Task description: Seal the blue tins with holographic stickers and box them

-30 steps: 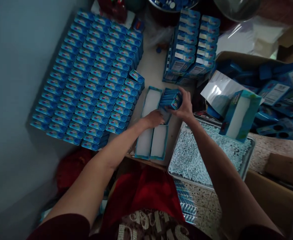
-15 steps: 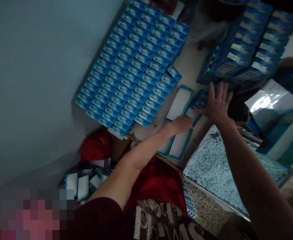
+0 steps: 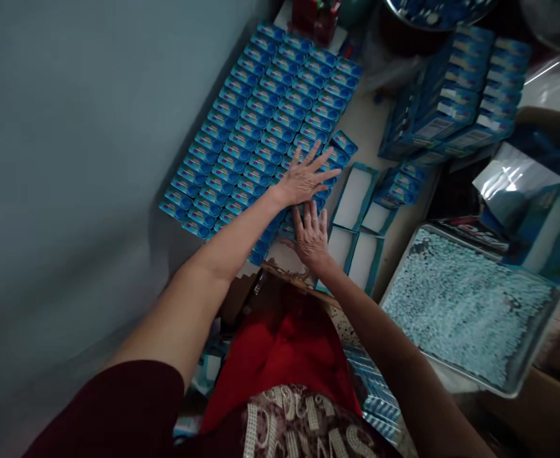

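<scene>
My left hand (image 3: 303, 181) lies with fingers spread on the right side of a large block of small blue packs (image 3: 249, 137) set in close rows. Just below it, my right hand (image 3: 311, 238) has its fingers stretched out against the near right end of that block. Neither hand appears to grip anything, though the packs under the fingers are partly hidden. Beside my hands are several open blue boxes with white inner surfaces (image 3: 356, 197). A short row of blue packs (image 3: 399, 186) stands at the far right one of these boxes.
A metal tray (image 3: 475, 312) of pale blue pieces sits to the right. Tall stacks of blue boxes (image 3: 456, 105) stand at the back right, near a bowl (image 3: 433, 13) of blue pieces. A wall (image 3: 93, 127) bounds the left, and red cloth (image 3: 284, 356) covers my lap.
Both hands have moved left from the open boxes and the short row of packs to the large block. My left hand has gone from closed to spread. The view has shifted slightly.
</scene>
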`<state>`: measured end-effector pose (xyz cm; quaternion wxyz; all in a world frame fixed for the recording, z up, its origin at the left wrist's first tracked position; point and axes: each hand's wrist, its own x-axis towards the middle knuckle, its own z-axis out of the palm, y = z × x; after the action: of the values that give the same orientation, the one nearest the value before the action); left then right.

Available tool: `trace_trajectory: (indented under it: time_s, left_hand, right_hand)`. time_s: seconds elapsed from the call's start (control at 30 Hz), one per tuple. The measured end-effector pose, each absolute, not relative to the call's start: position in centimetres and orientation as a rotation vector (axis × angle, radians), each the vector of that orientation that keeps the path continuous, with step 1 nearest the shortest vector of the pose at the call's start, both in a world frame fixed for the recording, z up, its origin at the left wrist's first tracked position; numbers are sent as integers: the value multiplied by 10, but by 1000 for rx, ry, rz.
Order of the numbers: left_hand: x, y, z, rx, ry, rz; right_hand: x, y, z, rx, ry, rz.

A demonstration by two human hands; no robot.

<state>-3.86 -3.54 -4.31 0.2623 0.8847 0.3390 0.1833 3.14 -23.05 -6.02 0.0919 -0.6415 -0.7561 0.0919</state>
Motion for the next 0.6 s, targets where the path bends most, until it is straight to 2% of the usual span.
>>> trace_trajectory:
  time_s: [0.2, 0.43, 0.6]
  left_hand:
    - [-37, -39, -52, 2389, 830, 440]
    - [-42, -33, -49, 2384, 869, 360]
    - [-44, -25, -60, 2443, 880, 376]
  right_hand:
    - [18, -250, -43, -1938, -2302, 321]
    - [14, -215, -32, -2096, -2251, 488]
    - [69, -278, -27, -1979, -2207, 413]
